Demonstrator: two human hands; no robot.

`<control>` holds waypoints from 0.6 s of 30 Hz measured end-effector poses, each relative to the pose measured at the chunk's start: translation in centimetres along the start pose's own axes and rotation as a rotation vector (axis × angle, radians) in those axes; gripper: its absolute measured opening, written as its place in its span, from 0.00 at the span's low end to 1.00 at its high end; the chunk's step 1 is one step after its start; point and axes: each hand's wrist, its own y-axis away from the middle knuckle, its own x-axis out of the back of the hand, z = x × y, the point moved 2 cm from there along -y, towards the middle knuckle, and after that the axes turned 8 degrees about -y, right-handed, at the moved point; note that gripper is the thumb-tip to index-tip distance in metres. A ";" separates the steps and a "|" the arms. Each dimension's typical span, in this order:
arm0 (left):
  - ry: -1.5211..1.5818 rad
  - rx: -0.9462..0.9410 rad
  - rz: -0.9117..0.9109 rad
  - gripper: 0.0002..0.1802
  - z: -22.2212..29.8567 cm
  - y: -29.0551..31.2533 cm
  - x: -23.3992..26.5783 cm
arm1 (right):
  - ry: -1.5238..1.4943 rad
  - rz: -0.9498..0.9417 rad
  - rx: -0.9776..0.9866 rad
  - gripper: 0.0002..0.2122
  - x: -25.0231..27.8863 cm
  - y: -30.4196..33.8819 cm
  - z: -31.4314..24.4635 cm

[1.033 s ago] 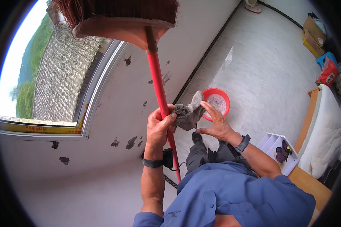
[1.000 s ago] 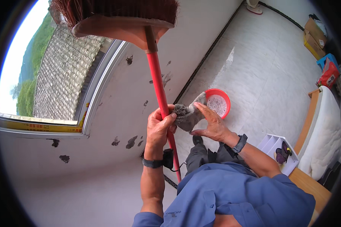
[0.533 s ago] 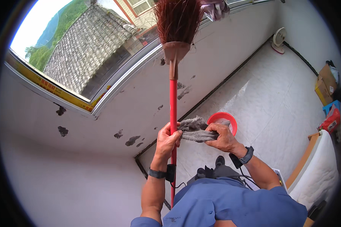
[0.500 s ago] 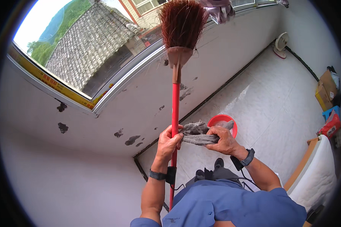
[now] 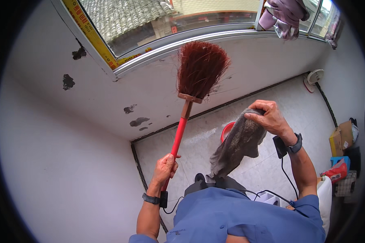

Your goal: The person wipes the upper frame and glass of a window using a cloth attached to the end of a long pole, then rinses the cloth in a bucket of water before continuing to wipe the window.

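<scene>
My left hand [image 5: 165, 168] is wrapped round the red handle of a broom [image 5: 202, 71], whose dark red bristles point up and away, in front of the wall under the window. A grey cloth [image 5: 241, 141] hangs from my right hand [image 5: 268, 116], pinched by its upper corner between thumb and fingers. Its lower end trails down toward my left, just in front of my body. Behind the cloth, a red basin [image 5: 227, 130] on the floor shows only part of its rim.
Beyond the broom is a window frame [image 5: 158, 46] with purple clothing [image 5: 286, 16] hanging at it. A white fan [image 5: 314, 77] stands in the far right corner. Cardboard boxes [image 5: 341, 137] and a red bag [image 5: 337, 171] lie along the right. Dark patches [image 5: 138, 121] mark the wall.
The cloth, bunched between both hands before, now hangs unfolded from my right hand alone. My right hand has risen to the right; my left hand and the broom have shifted lower, the broom tilting right.
</scene>
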 end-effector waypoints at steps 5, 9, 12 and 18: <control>0.048 0.034 0.006 0.30 -3.2 6.1 3.1 | 0.223 0.001 0.146 0.13 1.1 -4.8 -3.7; 0.105 0.103 -0.072 0.31 -3.9 9.1 3.7 | 0.538 0.004 0.303 0.11 1.7 -8.0 -4.3; 0.150 0.133 -0.123 0.31 -4.2 11.4 3.6 | 0.600 0.009 0.344 0.10 1.9 -10.1 -5.1; 0.119 0.094 -0.114 0.28 -3.6 12.4 2.6 | 0.744 -0.026 0.411 0.08 1.9 -14.1 -6.8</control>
